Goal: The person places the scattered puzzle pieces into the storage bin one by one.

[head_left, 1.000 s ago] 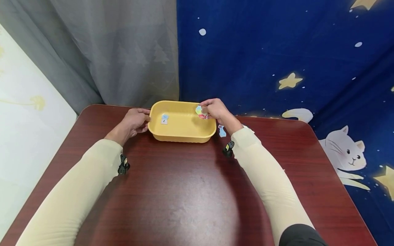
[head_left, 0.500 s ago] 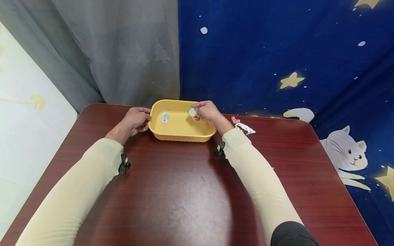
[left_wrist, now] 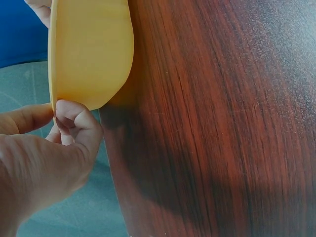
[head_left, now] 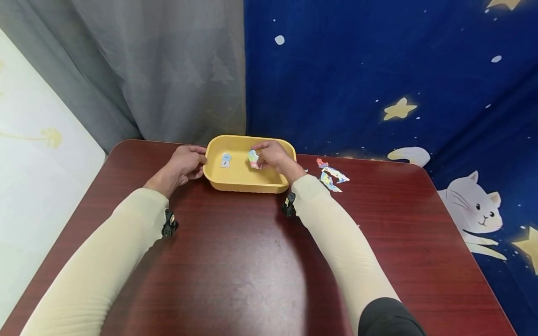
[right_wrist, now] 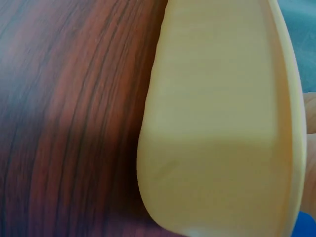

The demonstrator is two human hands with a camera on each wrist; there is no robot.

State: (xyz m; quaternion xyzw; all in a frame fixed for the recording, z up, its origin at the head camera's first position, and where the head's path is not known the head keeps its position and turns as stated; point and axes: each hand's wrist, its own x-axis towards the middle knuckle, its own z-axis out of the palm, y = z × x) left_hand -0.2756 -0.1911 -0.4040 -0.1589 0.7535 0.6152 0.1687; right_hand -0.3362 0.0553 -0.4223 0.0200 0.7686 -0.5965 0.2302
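A yellow plastic basin point(head_left: 248, 187) stands near the table's back edge. At its left end my left hand point(head_left: 185, 165) pinches the rim between thumb and fingers, as the left wrist view shows with the hand point(left_wrist: 44, 158) at the rim. My right hand point(head_left: 275, 156) reaches down inside the basin and holds a small, flat multicoloured cutout point(head_left: 253, 159), green-blue above and pink below. To its left in the basin lies a small blue and white piece point(head_left: 225, 160). In the right wrist view the basin wall point(right_wrist: 212, 118) hides most of that hand.
Right of the basin, several colourful flat cutouts lie on the dark red wooden table point(head_left: 235, 261), among them a red one point(head_left: 322, 163) and a blue-yellow one point(head_left: 329, 182). Behind hang a grey curtain point(head_left: 180, 70) and a blue star-patterned curtain point(head_left: 336, 84).
My right hand has moved left and deeper into the basin with the cutout. More of the loose cutouts on the table now show. My left hand keeps its hold on the rim.
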